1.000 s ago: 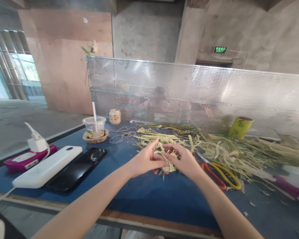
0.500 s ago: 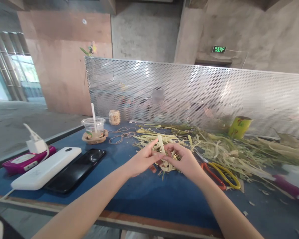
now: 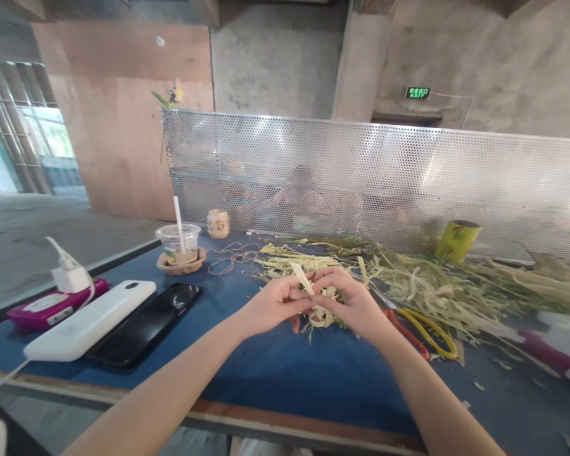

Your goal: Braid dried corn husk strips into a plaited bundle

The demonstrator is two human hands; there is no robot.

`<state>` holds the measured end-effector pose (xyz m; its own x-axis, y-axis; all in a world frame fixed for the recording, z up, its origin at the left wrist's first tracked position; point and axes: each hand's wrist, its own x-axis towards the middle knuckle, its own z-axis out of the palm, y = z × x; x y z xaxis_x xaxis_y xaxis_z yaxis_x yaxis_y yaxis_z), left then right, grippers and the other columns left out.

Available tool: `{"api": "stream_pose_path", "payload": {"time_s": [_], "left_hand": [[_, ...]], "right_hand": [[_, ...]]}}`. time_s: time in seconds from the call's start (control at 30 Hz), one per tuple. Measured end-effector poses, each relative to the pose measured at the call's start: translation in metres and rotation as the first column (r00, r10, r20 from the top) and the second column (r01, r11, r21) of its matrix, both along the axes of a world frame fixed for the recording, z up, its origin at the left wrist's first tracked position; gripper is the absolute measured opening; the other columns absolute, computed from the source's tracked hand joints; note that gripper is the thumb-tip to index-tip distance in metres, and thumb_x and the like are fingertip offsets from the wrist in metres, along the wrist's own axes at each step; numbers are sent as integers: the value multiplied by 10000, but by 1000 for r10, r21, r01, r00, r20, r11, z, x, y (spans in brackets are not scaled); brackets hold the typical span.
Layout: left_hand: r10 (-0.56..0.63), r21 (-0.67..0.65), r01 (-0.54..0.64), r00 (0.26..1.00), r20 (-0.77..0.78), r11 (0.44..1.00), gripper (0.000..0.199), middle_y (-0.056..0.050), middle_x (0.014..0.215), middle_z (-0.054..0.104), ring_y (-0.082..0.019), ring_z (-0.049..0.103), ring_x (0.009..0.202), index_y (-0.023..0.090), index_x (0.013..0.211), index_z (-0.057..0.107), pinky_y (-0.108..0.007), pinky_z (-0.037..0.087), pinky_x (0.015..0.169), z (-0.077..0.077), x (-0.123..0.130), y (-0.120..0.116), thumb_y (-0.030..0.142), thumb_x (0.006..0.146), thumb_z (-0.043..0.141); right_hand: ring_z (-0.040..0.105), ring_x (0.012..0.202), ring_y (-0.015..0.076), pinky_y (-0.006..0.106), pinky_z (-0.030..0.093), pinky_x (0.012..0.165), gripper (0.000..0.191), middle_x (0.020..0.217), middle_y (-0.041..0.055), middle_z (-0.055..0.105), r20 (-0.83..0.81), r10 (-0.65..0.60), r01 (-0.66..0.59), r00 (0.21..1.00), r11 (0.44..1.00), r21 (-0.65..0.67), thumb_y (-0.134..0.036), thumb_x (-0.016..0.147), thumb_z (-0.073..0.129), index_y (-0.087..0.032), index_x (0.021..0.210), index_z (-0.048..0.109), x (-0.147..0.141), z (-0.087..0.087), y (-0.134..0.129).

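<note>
A pale, flat plant strip [image 3: 303, 277] sticks up between my two hands, above the middle of the blue table. My left hand [image 3: 276, 306] is closed on its lower part, thumb and fingers pinched together. From the right, my right hand [image 3: 346, 296] meets it with bent fingers, pinching the same piece; the fingertips of both hands nearly touch. Behind and under the hands lies a heap of light green and yellowish plant strips [image 3: 308, 258]. Scissors [image 3: 425, 329] with red and yellow handles rest beside my right wrist, their blades pointing toward the heap.
On the left are a black phone [image 3: 145, 326], a white power bank [image 3: 92, 320], a pink power strip [image 3: 57, 307] and a plastic cup [image 3: 178, 240] with a straw. A yellow-green container [image 3: 457, 242] stands at back right, before a perforated metal screen [image 3: 275, 171].
The upright strip now leans further left. My left hand's fingers have curled in more, and my right hand's fingers have moved slightly left over the piece.
</note>
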<state>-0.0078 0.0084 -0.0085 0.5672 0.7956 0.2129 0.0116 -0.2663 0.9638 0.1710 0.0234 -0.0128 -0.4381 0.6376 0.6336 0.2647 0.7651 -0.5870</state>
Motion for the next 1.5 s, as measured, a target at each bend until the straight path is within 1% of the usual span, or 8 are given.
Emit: {"api": "stream_pose_path", "payload": {"time_s": [0.13, 0.23, 0.4, 0.63, 0.87, 1.03, 1.27, 1.5], "left_hand": [[43, 71, -39, 997, -62, 997, 508, -19, 691, 617, -115, 542, 542, 195, 1270, 413, -226, 446, 471, -3, 3, 1, 280, 788, 547], [73, 75, -65, 992, -101, 995, 515, -24, 713, 616, -140, 568, 589, 197, 1266, 424, -224, 440, 460, -7, 5, 2, 273, 774, 552], [161, 58, -153, 971, -175, 986, 665, -55, 808, 660, -78, 484, 419, 163, 1360, 264, -245, 432, 462, -9, 2, 3, 244, 763, 546], [164, 53, -156, 963, -215, 986, 714, -94, 932, 669, -89, 529, 436, 145, 1387, 175, -242, 421, 475, -6, -3, 2, 230, 764, 512], [163, 70, -151, 963, -216, 986, 736, -14, 726, 661, -83, 486, 486, 105, 1378, 193, -233, 394, 536, -6, -1, 3, 95, 694, 463], [184, 29, -182, 972, -148, 983, 748, -25, 696, 648, -88, 472, 506, 46, 1363, 208, -230, 369, 526, -9, 0, 8, 107, 673, 492], [178, -42, -181, 981, -71, 983, 730, -1, 627, 618, -91, 496, 491, 16, 1357, 202, -233, 394, 542, -5, 2, 9, 133, 705, 509], [164, -21, -168, 978, -129, 986, 719, 9, 617, 599, -90, 500, 487, 19, 1351, 210, -227, 399, 533, -8, 1, 9, 110, 701, 505]], "right_hand": [[522, 1031, 201, 396, 369, 929, 148, 1029, 38, 607, 18, -46, 46, 999, 999, -12, -272, 751, 597, -248, 896, 618, -1, 4, -3], [567, 946, 180, 343, 428, 843, 233, 974, 28, 638, -4, -6, 5, 1000, 996, -84, -269, 783, 561, -257, 1013, 594, -1, 6, -7], [543, 727, 154, 313, 421, 744, 141, 681, 4, 642, 96, 50, -51, 994, 999, 13, -278, 805, 545, -240, 739, 663, 1, 7, -10], [515, 835, 181, 357, 370, 801, 79, 738, 10, 600, 269, -80, 94, 960, 995, -38, -248, 776, 577, -230, 718, 628, 3, 8, -10], [462, 928, 207, 462, 230, 889, 79, 791, 3, 603, 360, -142, 159, 922, 987, -16, -300, 733, 638, -243, 680, 630, -2, 4, -11], [443, 912, 204, 432, 219, 861, 111, 705, -20, 644, 359, -131, 92, 924, 988, 124, -314, 746, 632, -245, 659, 633, -3, -1, -7], [444, 882, 192, 393, 248, 815, 78, 818, 7, 576, 285, -234, 140, 930, 939, 314, -273, 738, 647, -276, 663, 670, -6, -6, -5], [465, 861, 171, 393, 247, 855, 63, 754, -9, 569, 440, -133, 11, 888, 963, 268, -227, 799, 574, -240, 745, 603, -4, -3, -7]]}}
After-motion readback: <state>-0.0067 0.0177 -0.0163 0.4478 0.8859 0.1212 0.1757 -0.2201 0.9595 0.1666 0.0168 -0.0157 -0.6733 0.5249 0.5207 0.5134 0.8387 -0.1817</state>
